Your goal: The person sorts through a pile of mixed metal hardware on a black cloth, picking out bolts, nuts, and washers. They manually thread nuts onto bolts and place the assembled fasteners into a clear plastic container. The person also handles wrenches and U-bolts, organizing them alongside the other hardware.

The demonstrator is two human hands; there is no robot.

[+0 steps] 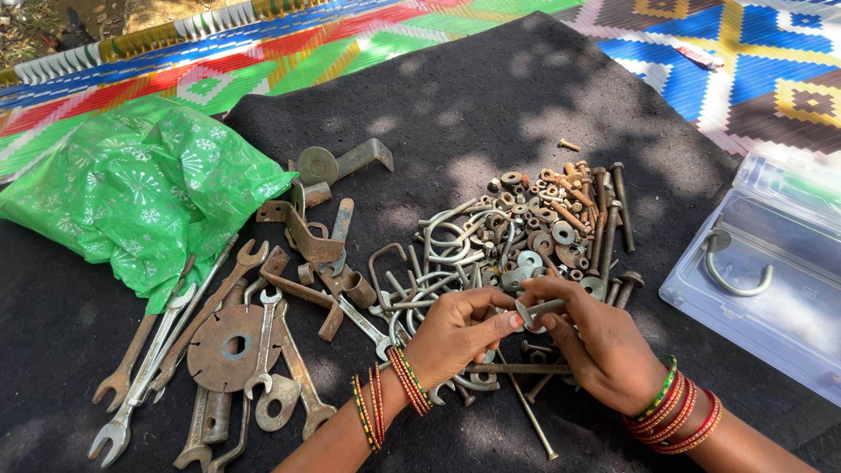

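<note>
Pinching one bolt [540,308] between left hand [457,331] and right hand [594,343], both grips clamped, bare mat [491,96] beyond.

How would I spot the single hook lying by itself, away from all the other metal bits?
Look to the right edge of the black mat, where a clear plastic box lies. On its lid rests one grey U-shaped hook with a washer at one end. Unlike the tangled hooks in the pile, it lies alone.

Bright daylight, dappled leaf shadows, sharp focus
</note>
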